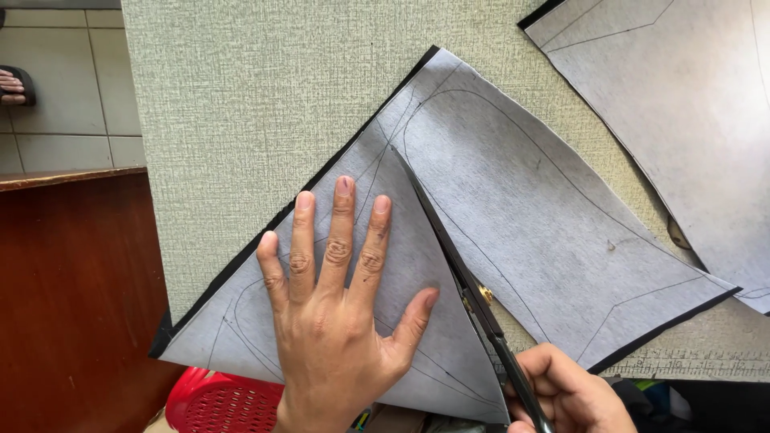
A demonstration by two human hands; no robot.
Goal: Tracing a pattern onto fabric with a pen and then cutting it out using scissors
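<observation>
Head view: You are pressing your left hand [337, 309] flat, fingers spread, on the grey fabric piece [497, 224] that is lying on the textured green-grey tabletop [241, 96]. It is pinching nothing; it is only holding the piece down.

Your right hand [573, 393] is curling closed around the handles of the black scissors [465, 281], just beside your left thumb. The blades are pointing away from this grip, running up along the cut edge toward the middle of the piece.

Judging by the split in the fabric, the cut is reaching roughly halfway across; the stretch beyond the blade tip, up toward the far black-edged corner, is remaining uncut. The curved outlines drawn on both sides are also remaining untrimmed.

A second marked grey piece [690, 104] is lying well beyond the scissors.
</observation>
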